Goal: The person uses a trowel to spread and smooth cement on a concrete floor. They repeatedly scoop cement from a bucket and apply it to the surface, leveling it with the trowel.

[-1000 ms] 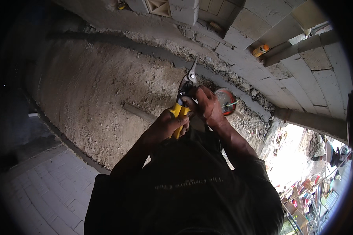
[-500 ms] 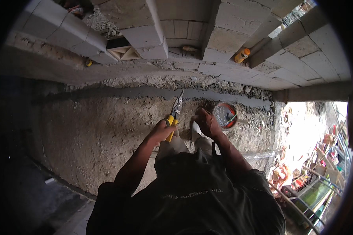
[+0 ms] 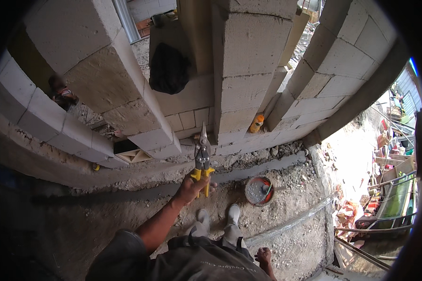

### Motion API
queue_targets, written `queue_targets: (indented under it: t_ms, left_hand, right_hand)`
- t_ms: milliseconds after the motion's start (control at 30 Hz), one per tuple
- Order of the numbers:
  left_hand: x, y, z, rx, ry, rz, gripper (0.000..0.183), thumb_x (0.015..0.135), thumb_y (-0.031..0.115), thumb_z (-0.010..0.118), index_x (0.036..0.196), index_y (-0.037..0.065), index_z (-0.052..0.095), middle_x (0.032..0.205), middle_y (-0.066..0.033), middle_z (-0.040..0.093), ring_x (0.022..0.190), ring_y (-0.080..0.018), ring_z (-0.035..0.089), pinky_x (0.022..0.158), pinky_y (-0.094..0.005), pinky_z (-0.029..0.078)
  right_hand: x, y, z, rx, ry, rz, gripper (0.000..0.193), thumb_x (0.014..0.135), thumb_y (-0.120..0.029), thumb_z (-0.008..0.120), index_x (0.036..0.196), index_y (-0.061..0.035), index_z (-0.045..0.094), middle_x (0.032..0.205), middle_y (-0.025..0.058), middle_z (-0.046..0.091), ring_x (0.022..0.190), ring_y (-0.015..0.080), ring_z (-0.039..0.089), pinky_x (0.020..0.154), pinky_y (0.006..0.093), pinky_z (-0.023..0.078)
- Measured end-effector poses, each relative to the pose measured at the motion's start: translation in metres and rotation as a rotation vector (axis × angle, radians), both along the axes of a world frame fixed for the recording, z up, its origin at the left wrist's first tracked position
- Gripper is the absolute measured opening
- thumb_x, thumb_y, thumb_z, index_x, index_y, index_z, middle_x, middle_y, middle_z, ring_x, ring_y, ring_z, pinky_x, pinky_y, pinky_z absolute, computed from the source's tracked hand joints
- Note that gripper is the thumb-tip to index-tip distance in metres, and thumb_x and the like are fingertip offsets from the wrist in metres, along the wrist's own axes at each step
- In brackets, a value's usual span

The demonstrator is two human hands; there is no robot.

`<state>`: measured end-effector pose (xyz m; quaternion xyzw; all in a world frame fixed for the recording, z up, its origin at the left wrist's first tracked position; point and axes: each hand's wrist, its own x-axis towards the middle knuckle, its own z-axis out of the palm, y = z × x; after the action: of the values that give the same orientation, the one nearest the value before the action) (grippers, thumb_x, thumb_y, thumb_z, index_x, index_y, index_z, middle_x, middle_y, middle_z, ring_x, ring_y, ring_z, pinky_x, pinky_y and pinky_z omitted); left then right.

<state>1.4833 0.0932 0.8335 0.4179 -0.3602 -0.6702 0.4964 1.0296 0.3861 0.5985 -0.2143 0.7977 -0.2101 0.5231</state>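
Note:
My left hand [image 3: 190, 191] is closed round the yellow handles of a pair of tin snips [image 3: 202, 157], held out in front of me. The snips' grey metal blades point away from me and look closed, seen against the block wall. Low at my right side hangs my right hand [image 3: 263, 255], its fingers loosely curled with nothing visible in them. A round bucket with an orange inside [image 3: 259, 191] stands on the ground ahead, right of the snips. Grey wet mix and a tool lie in it, the tool's handle sticking out to the right.
Pale block pillars [image 3: 248, 61] rise ahead, with an orange-yellow bottle [image 3: 257, 123] on a ledge between two. A dark cloth-like thing [image 3: 169, 69] hangs in one opening. A smooth grey strip [image 3: 229, 174] follows the wall's foot. Scrap and poles [image 3: 384, 187] lie right; a person [image 3: 63, 93] is far left.
My view has tilted up toward the wall. My left hand has pushed the snips forward, blades up. My right hand has dropped from beside the bucket to my right side.

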Motion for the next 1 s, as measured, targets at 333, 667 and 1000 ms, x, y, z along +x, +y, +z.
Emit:
queue_targets:
  t_ms: [333, 667, 1000]
  left_hand:
    - [0.06, -0.156, 0.162, -0.248, -0.313, 0.404, 0.029, 0.093, 0.028, 0.067, 0.109, 0.007, 0.056, 0.083, -0.0028, 0.06, 0.069, -0.0126, 0.063, 0.059, -0.0292, 0.054]
    - [0.163, -0.416, 0.146, -0.608, -1.779, 0.366, 0.045, 0.099, 0.042, 0.041, 0.126, 0.01, 0.058, 0.122, -0.0217, 0.064, 0.111, -0.0413, 0.061, 0.09, -0.051, 0.048]
    - [0.198, -0.443, 0.11, -0.693, -2.256, -0.017, 0.057, 0.1, 0.051, 0.046, 0.117, 0.001, 0.068, 0.116, -0.0237, 0.067, 0.107, -0.038, 0.065, 0.089, -0.0473, 0.046]
  right_hand:
    - [-0.015, 0.071, -0.109, -0.169, 0.379, 0.463, 0.033, 0.092, -0.028, 0.062, 0.103, 0.0037, 0.065, 0.083, 0.0191, 0.069, 0.072, 0.0303, 0.07, 0.062, 0.041, 0.055]
    - [0.019, 0.019, 0.037, -0.136, 0.06, -0.329, 0.035, 0.095, -0.029, 0.061, 0.115, -0.0036, 0.047, 0.085, 0.0098, 0.058, 0.07, 0.0213, 0.064, 0.056, 0.0351, 0.053]
    - [0.127, 0.146, 0.044, 0.368, -0.088, -0.56, 0.023, 0.094, -0.025, 0.06, 0.104, -0.0044, 0.055, 0.078, 0.0081, 0.06, 0.061, 0.021, 0.064, 0.047, 0.0343, 0.05]
